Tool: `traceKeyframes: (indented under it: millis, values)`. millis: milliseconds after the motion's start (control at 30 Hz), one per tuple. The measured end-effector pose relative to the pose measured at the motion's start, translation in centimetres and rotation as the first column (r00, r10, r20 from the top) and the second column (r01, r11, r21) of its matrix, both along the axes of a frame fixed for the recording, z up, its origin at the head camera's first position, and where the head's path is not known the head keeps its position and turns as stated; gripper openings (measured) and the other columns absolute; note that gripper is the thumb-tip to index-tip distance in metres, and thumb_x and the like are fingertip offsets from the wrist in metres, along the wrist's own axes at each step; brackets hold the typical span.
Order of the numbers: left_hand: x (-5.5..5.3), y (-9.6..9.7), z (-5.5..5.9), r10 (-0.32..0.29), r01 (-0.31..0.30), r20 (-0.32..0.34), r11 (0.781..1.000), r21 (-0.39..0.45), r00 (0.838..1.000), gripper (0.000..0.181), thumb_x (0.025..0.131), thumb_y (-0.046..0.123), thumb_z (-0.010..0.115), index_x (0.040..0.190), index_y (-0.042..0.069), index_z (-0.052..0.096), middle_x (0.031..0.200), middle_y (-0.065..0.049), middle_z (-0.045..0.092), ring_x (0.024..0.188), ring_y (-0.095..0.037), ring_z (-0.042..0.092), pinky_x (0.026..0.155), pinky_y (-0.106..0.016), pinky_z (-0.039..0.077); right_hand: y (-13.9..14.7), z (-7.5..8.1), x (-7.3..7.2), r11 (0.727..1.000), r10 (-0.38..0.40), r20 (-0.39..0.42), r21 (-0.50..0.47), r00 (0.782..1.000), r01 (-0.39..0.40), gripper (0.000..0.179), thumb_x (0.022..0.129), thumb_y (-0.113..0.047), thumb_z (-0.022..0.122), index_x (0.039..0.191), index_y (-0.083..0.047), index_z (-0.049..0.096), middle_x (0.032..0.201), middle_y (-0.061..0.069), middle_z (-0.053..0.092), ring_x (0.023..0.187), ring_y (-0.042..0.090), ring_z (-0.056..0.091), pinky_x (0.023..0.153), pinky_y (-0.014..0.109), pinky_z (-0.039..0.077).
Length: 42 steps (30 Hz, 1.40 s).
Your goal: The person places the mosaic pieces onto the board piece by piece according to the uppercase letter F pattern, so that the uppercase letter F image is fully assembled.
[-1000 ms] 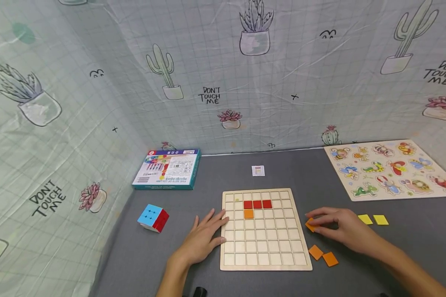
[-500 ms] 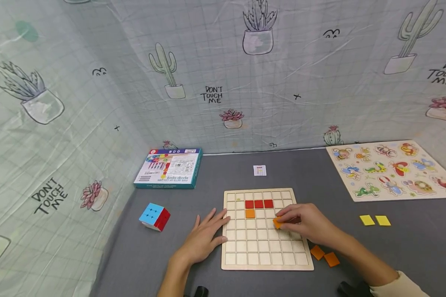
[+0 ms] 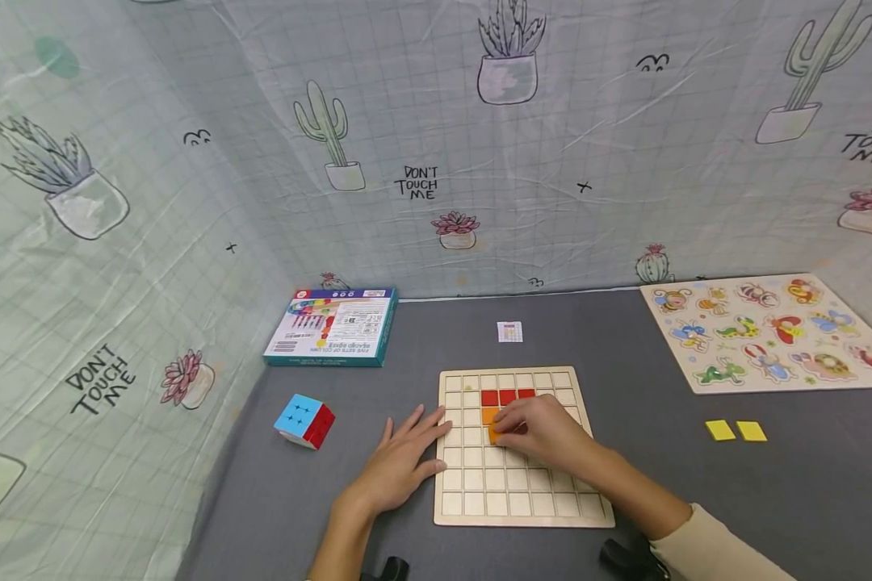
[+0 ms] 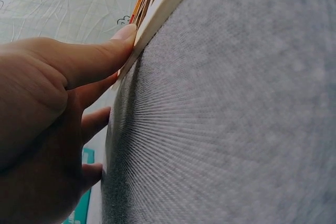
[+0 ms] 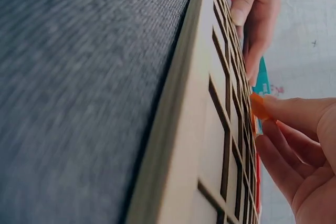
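Observation:
A wooden grid board (image 3: 472,504) lies on the dark grey table in the head view. My left hand (image 3: 400,468) rests at its left edge with fingers spread, thumb and fingertips on the rim. Between thumb and fingers my right hand (image 3: 541,428) pinches an orange square tile (image 3: 492,434), tilted over the grid. In the right wrist view the held tile (image 5: 258,106) is close above the board's surface. Three red tiles (image 3: 507,397) sit in a row in the grid, the rightmost partly covered by the right hand. Another orange tile (image 3: 489,415) occupies the cell below the leftmost red one.
Two yellow tiles (image 3: 736,431) lie right of the board. A colour cube (image 3: 304,420) and a flat box (image 3: 334,327) are to the left. Behind the board is a small printed card (image 3: 509,332); an insect picture board (image 3: 777,331) lies at back right, before a printed curtain.
My right hand has carried the orange tile from the table right of the board leftward over the grid. Its forearm now hides the two loose orange tiles. The left hand stays put.

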<state>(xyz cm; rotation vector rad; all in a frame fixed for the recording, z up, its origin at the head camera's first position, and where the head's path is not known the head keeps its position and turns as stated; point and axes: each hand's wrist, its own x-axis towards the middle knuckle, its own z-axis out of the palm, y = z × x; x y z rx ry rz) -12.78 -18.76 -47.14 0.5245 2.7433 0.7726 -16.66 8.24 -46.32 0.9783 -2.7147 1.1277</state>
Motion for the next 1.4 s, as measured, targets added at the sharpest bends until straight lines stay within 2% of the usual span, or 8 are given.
traceKeyframes:
  millis: [333, 833, 1400]
  values:
    - [0.2, 0.0, 0.2, -0.009, 0.01, -0.01, 1.0, 0.019, 1.0, 0.056, 0.098, 0.028, 0.067, 0.152, 0.018, 0.051, 0.168, 0.0, 0.035, 0.159, -0.037, 0.024, 0.12, -0.078, 0.007, -1.1, -0.2, 0.1, 0.997, -0.007, -0.004, 0.075, 1.0, 0.008, 0.012, 0.081, -0.009, 0.085, 0.092, -0.008, 0.084, 0.099, 0.004, 0.081, 0.1, 0.021, 0.077, 0.089, 0.04, 0.062]
    - [0.1, 0.0, 0.1, 0.002, -0.002, -0.003, 1.0, 0.013, 1.0, 0.056, 0.099, 0.028, 0.066, 0.152, 0.018, 0.05, 0.168, 0.001, 0.034, 0.16, -0.035, 0.022, 0.121, -0.077, 0.006, -1.5, -0.3, 0.3, 0.995, -0.044, -0.035, 0.091, 0.998, 0.047, 0.01, 0.078, -0.006, 0.086, 0.088, -0.008, 0.084, 0.095, 0.001, 0.081, 0.095, 0.018, 0.078, 0.087, 0.038, 0.062]
    - [0.2, 0.0, 0.2, 0.001, -0.001, -0.001, 1.0, 0.007, 1.0, 0.057, 0.098, 0.028, 0.067, 0.152, 0.019, 0.051, 0.168, 0.001, 0.035, 0.16, -0.036, 0.023, 0.121, -0.076, 0.007, -1.4, -0.3, 0.4, 0.992, -0.063, -0.001, 0.106, 0.998, 0.063, 0.009, 0.078, -0.009, 0.087, 0.087, -0.009, 0.084, 0.097, 0.001, 0.081, 0.096, 0.018, 0.077, 0.087, 0.037, 0.062]
